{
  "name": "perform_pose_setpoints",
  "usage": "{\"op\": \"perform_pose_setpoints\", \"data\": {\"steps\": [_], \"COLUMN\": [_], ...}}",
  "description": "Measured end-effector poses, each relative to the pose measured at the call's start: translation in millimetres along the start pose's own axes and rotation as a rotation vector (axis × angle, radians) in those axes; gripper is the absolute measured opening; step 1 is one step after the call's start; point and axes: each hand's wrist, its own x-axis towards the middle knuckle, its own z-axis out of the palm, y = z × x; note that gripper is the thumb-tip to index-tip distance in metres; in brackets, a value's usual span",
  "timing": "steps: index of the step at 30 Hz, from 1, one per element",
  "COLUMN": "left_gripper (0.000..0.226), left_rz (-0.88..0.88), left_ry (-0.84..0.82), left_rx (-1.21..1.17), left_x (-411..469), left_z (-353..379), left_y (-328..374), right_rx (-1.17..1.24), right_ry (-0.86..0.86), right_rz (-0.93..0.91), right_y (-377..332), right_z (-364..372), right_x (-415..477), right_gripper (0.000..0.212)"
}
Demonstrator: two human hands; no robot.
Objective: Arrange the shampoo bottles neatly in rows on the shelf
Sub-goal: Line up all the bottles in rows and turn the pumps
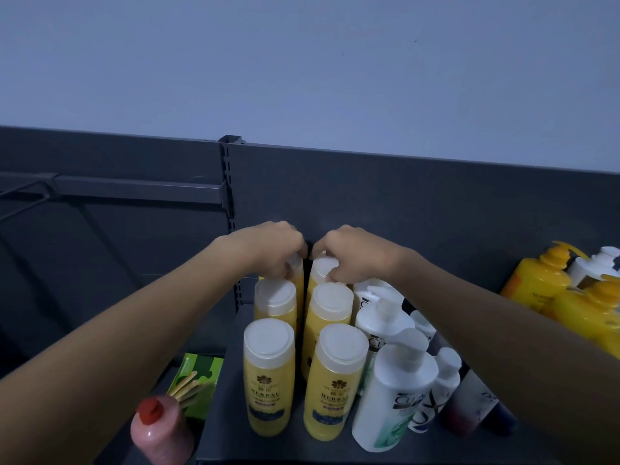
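Yellow shampoo bottles (270,374), white-capped, were stood in two rows of three on the shelf (228,414); the rear left bottle (298,271) was clasped at its cap by curled fingers of the left hand (271,248), the rear right bottle (320,271) by the right hand (352,251)

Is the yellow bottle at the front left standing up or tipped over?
Standing up. The front-left yellow shampoo bottle sits on its base on the shelf, white cap on top.

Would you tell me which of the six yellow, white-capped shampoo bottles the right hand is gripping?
The rearmost yellow bottle of the right column: the right hand curls over its cap, while the nearer two stand untouched.
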Motion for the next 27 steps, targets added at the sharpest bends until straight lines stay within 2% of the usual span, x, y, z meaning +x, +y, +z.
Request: {"op": "perform_pose_setpoints", "data": {"steps": [6, 12, 20, 25, 27], "left_gripper": [0.050, 0.043, 0.044, 0.050, 0.047], "left_rz": [0.011, 0.046, 0.031, 0.000, -0.025], "left_ry": [0.022, 0.016, 0.032, 0.027, 0.042], "left_rx": [-0.005, 0.015, -0.008, -0.055, -0.126], "left_x": [-7, -11, -8, -4, -2], "left_z": [1, 1, 5, 7, 2], "left_y": [-2, -1, -7, -15, -19], "right_rx": [0.025, 0.024, 0.043, 0.077, 0.096], "right_ry": [0.022, 0.024, 0.040, 0.005, 0.053], "right_rz": [-0.008, -0.037, -0.056, -0.049, -0.009], "right_y": [1, 1, 3, 10, 16], "right_z": [1, 3, 4, -3, -11], "right_x": [-2, 0, 2, 1, 2], "right_gripper": [0.052, 0.051, 0.051, 0.050, 0.044]}}
